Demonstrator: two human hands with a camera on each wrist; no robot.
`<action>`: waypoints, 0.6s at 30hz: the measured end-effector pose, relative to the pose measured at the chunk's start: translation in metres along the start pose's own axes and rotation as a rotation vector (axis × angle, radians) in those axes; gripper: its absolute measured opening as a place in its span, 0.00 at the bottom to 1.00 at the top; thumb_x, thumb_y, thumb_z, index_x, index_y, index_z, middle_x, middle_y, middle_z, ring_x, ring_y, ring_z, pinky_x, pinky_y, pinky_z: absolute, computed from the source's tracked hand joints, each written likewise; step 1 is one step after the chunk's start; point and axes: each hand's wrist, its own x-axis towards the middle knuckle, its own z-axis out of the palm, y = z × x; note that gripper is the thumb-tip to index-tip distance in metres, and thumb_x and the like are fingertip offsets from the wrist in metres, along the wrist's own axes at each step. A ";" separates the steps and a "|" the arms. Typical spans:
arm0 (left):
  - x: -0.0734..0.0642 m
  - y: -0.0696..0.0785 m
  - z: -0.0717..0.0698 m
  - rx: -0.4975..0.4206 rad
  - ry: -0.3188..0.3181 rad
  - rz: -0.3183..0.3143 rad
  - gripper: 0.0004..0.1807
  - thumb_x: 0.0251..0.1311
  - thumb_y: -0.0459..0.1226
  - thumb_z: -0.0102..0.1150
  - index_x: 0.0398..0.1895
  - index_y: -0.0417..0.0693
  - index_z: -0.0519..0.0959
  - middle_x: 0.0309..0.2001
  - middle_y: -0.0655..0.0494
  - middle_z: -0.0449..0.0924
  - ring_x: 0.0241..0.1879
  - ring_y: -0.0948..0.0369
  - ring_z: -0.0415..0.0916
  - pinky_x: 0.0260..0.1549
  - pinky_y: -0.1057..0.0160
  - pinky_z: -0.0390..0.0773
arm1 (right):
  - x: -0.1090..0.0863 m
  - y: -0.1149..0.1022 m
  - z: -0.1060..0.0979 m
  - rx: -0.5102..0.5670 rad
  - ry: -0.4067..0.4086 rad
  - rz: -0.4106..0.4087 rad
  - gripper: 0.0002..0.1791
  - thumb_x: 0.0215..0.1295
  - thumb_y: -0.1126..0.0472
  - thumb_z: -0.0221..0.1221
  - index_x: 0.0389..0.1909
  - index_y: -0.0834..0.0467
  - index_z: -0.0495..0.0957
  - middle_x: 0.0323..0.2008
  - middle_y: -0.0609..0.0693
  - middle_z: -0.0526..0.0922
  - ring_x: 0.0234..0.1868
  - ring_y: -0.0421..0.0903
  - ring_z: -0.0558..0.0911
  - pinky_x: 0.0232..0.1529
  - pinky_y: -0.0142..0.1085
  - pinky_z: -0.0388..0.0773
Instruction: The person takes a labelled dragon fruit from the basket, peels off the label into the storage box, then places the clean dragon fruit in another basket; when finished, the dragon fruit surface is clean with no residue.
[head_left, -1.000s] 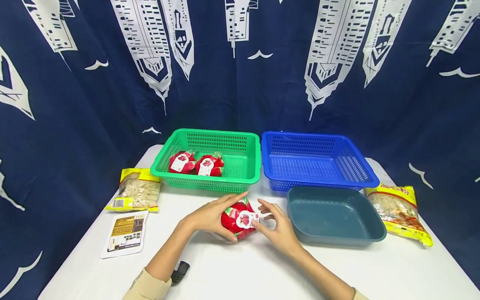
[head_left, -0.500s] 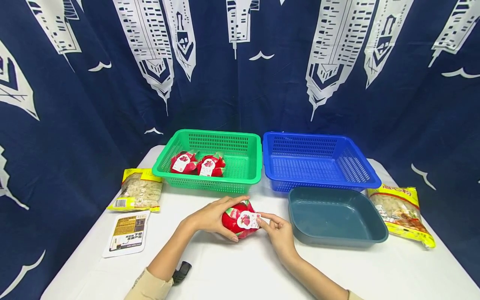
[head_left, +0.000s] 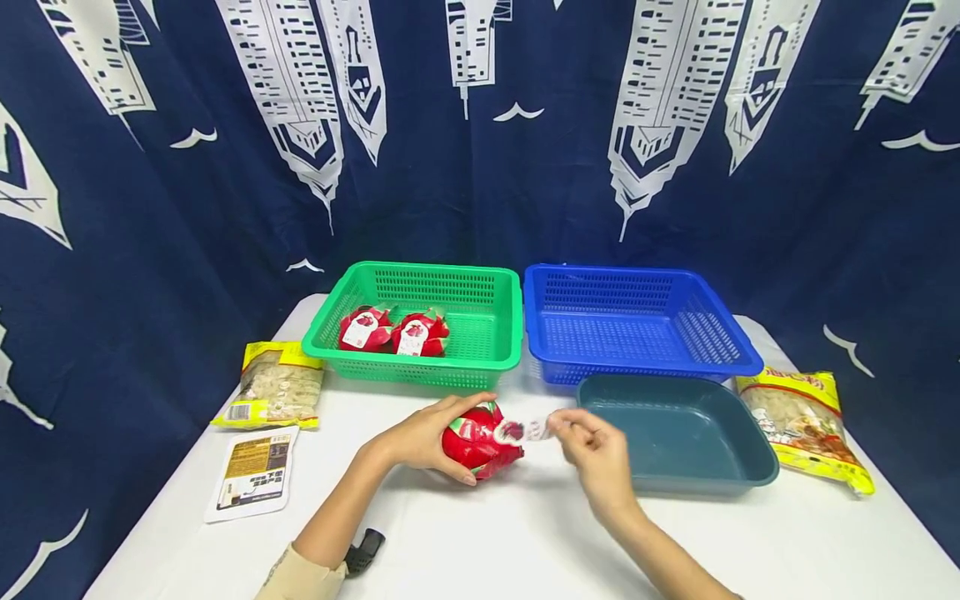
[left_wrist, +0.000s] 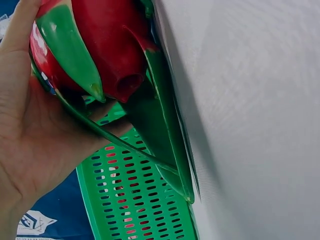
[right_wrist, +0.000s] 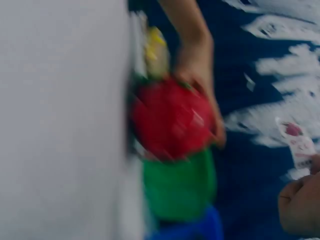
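My left hand (head_left: 420,439) grips a red dragon fruit (head_left: 471,448) with green leaf tips, thumb and fingers spread round its left side on the white table. The left wrist view shows the fruit's green scales close up beside the palm. Just to the right, my right hand (head_left: 602,462) pinches one end of a white label sticker (head_left: 537,429) bearing a fruit picture. In the blurred right wrist view, the sticker (right_wrist: 296,141) hangs from the fingers, apart from the fruit (right_wrist: 172,120). Two more labelled dragon fruits (head_left: 365,329) lie in the green basket (head_left: 420,367).
A blue basket (head_left: 645,367) stands at back right, with a dark teal tub (head_left: 675,479) before it. Yellow food bags lie at left (head_left: 279,387) and right (head_left: 802,425). A flat white-and-brown packet (head_left: 253,475) and a black object (head_left: 365,552) lie at left.
My right hand has taken the sticker's edge in a pinch and pulled it rightward off the dragon fruit. The left hand keeps its hold in the same place.
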 end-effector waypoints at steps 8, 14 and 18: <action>-0.002 0.001 0.000 -0.050 -0.015 -0.016 0.55 0.33 0.56 0.74 0.67 0.81 0.51 0.54 0.62 0.64 0.53 0.59 0.66 0.39 0.64 0.76 | 0.049 -0.037 -0.107 -0.351 -0.133 -0.048 0.11 0.63 0.61 0.58 0.38 0.67 0.78 0.12 0.42 0.57 0.13 0.39 0.53 0.10 0.40 0.48; -0.002 0.000 0.000 -0.044 -0.012 -0.048 0.55 0.32 0.57 0.74 0.66 0.84 0.51 0.55 0.63 0.64 0.53 0.60 0.66 0.39 0.64 0.76 | 0.084 -0.026 -0.159 -0.529 -0.549 0.204 0.14 0.65 0.59 0.56 0.39 0.69 0.77 0.14 0.41 0.56 0.14 0.36 0.54 0.12 0.33 0.52; -0.001 0.001 0.001 -0.048 -0.017 -0.045 0.55 0.32 0.57 0.74 0.66 0.84 0.50 0.54 0.63 0.64 0.53 0.60 0.66 0.39 0.65 0.76 | 0.095 -0.003 -0.167 -0.571 -0.744 0.213 0.11 0.65 0.61 0.56 0.37 0.66 0.78 0.17 0.40 0.68 0.19 0.35 0.63 0.21 0.31 0.66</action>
